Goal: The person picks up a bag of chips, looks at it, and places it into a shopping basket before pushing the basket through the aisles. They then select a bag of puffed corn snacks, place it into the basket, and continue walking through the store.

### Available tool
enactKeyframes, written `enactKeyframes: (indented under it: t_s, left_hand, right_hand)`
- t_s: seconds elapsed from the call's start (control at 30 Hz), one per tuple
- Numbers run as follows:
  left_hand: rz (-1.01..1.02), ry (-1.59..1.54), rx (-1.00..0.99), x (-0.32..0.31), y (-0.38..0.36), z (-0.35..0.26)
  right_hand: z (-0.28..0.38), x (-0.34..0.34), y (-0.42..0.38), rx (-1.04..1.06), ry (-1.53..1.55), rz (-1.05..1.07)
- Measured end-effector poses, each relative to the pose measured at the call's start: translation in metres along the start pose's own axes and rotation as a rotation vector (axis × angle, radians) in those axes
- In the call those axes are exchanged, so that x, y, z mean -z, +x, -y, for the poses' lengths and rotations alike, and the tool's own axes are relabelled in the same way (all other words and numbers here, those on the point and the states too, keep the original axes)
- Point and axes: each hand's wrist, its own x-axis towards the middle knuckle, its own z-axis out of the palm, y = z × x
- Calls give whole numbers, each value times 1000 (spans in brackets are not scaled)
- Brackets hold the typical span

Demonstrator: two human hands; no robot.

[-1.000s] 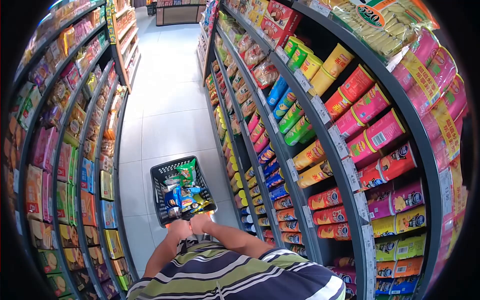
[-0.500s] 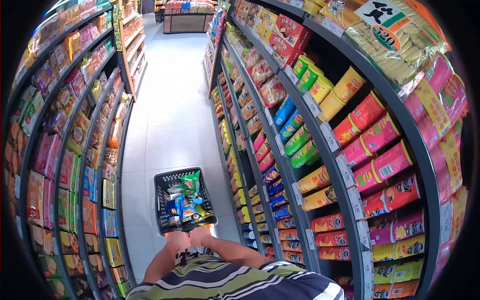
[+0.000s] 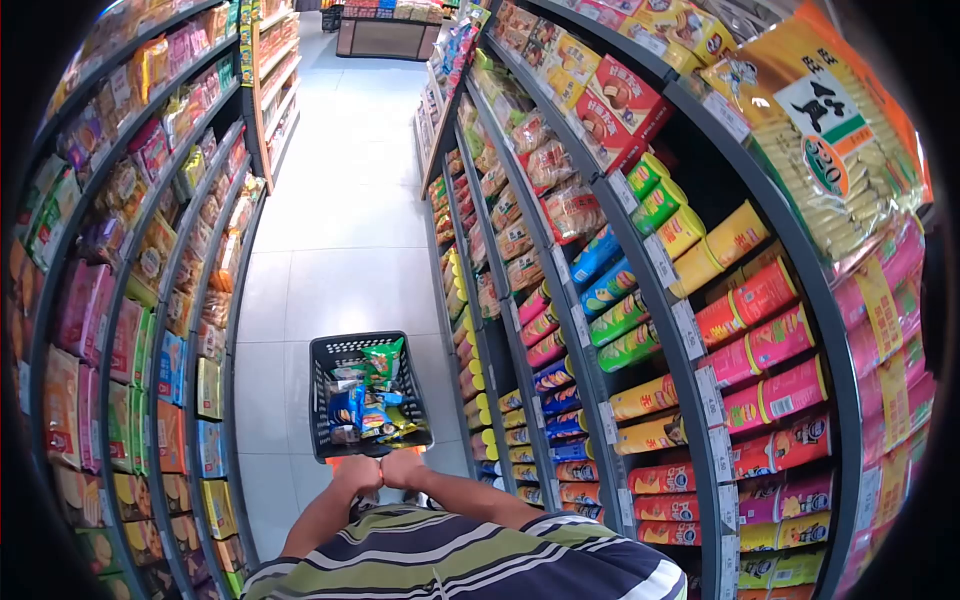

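Black, lattice-sided plastic forms the basket [image 3: 319,400], which is at the near end of the aisle, over pale floor tiles [image 3: 335,220]. It holds a jumble of snack packets: a green packet [image 3: 383,358] leans at the far right corner, a blue packet [image 3: 346,405] lies at the left, and a yellow packet [image 3: 402,429] is among those at the near right.

The left hand [image 3: 357,474] and the right hand [image 3: 403,468] meet just beside the basket's near edge. Each has a narrow grip, its fingers curled closed on an orange handle [image 3: 347,461], of which only a little shows. Both forearms run back to a striped shirt [image 3: 450,560] in navy, green and white.

Dark-edged shelves [image 3: 845,420] rise on the right, with white price labels along their edges. They carry green tubes [image 3: 628,345], pink tubes [image 3: 775,398] and red tubes [image 3: 745,300], all tilted in this view. Higher up are a red box [image 3: 622,108] and, near right, a large clear bag [image 3: 840,150] marked 520. On the left, more shelves [image 3: 107,350] hold packed rows of biscuits and sweets in pink, green, orange and blue wrappers. At the far end, a low display stand [image 3: 385,39] carries more goods.
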Motion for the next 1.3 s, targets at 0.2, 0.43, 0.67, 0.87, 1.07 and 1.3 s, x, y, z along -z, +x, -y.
enactKeyframes:
  t_s: [0.2,0.43,0.67,0.87,1.07,1.3]
  left_hand:
    - [-26,-46,-14,27,20,14]
    - [-85,-79,-114,39,47,35]
    - [-82,-80,-158,52,61,47]
    - [-49,-58,-159,64,72,56]
    - [-4,-37,-154,91,76,55]
    - [45,-31,-128,106,100,62]
  right_hand:
    - [-9,21,31,-13,-39,0]
    - [-20,29,61,-48,-57,-39]
    - [-21,39,73,-50,-54,-83]
    - [-20,55,81,-52,-64,-104]
    - [-26,68,95,-62,-64,-71]
    - [-30,100,107,-87,-66,-18]
